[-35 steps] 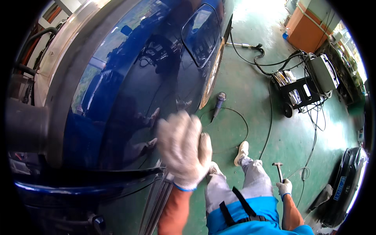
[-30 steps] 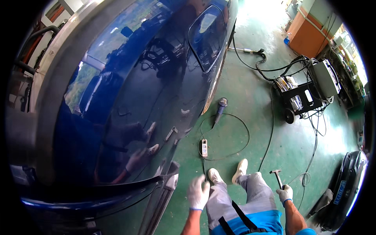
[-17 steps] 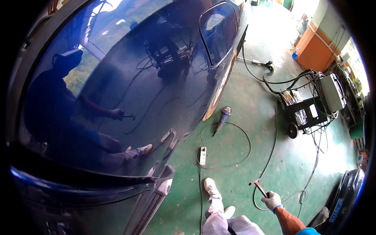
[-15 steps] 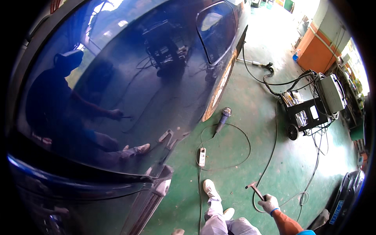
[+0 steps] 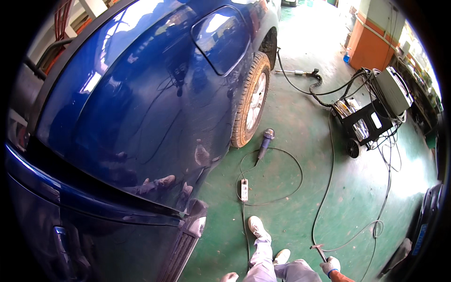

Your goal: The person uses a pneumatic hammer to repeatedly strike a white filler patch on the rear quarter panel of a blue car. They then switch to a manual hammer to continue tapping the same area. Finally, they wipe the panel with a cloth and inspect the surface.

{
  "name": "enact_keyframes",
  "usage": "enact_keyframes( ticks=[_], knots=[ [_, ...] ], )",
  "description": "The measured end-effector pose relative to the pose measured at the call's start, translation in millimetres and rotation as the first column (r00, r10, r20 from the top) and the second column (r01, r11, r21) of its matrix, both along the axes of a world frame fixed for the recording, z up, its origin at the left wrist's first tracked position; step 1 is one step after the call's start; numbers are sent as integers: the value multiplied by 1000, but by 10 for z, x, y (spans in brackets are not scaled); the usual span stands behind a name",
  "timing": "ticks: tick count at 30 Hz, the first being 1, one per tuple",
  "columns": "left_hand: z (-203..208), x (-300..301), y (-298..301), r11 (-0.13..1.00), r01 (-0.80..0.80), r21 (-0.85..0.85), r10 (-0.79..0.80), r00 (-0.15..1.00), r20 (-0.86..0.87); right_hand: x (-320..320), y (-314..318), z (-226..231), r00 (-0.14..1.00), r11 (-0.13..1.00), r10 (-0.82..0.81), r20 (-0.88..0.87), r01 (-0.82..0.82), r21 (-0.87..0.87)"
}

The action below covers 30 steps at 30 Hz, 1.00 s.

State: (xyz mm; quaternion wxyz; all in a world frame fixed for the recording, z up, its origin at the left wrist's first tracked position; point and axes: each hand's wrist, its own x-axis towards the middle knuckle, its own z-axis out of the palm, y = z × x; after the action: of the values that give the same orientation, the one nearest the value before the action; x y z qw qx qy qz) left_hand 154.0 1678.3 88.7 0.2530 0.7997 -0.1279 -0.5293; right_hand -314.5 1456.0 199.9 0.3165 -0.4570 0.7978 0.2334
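Observation:
At the lower right, my right hand (image 5: 330, 265), in a pale work glove, is wrapped round the handle of a small hammer (image 5: 321, 252). The hammer's head points up and left, over the green floor. Only a bit of my left hand (image 5: 229, 277) shows at the bottom edge, left of my legs; its fingers are not clear. Beside me on the left stands a dark blue vehicle, its body panel (image 5: 155, 122) shiny and reflecting my feet. A fuel flap (image 5: 221, 40) and a dusty wheel (image 5: 253, 101) are farther along it.
A purple-blue angle grinder (image 5: 266, 141) lies on the floor with its looped cord and a white power strip (image 5: 244, 190). At the right stands a black wheeled cart (image 5: 366, 124) with a grey machine and trailing cables. Another vehicle's dark edge (image 5: 425, 225) shows at far right.
My right hand and the hammer have moved down and nearer to my legs. The view has shifted, so more of the wheel and a door handle show. The hammer stays in my grip.

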Motion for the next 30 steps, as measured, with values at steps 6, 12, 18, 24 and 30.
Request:
enact_keyframes(
  ticks=[6,12,18,24,30],
  knots=[
    [-414,298,715,937,-280,211,310,942,-127,-65,224,-202,994,989,-107,28,109,-100],
    [110,217,176,986,131,102,-137,989,51,40,233,-182,978,970,-181,108,195,-141],
    [451,248,-435,956,287,62,-293,950,110,-133,552,-322,965,963,-250,80,257,-83],
    [461,182,-791,915,384,125,-401,901,168,-380,822,-375,984,984,-169,57,172,-41],
    [392,-13,-850,955,291,52,-296,947,122,-659,606,-416,998,999,-11,69,8,44]
  ],
)
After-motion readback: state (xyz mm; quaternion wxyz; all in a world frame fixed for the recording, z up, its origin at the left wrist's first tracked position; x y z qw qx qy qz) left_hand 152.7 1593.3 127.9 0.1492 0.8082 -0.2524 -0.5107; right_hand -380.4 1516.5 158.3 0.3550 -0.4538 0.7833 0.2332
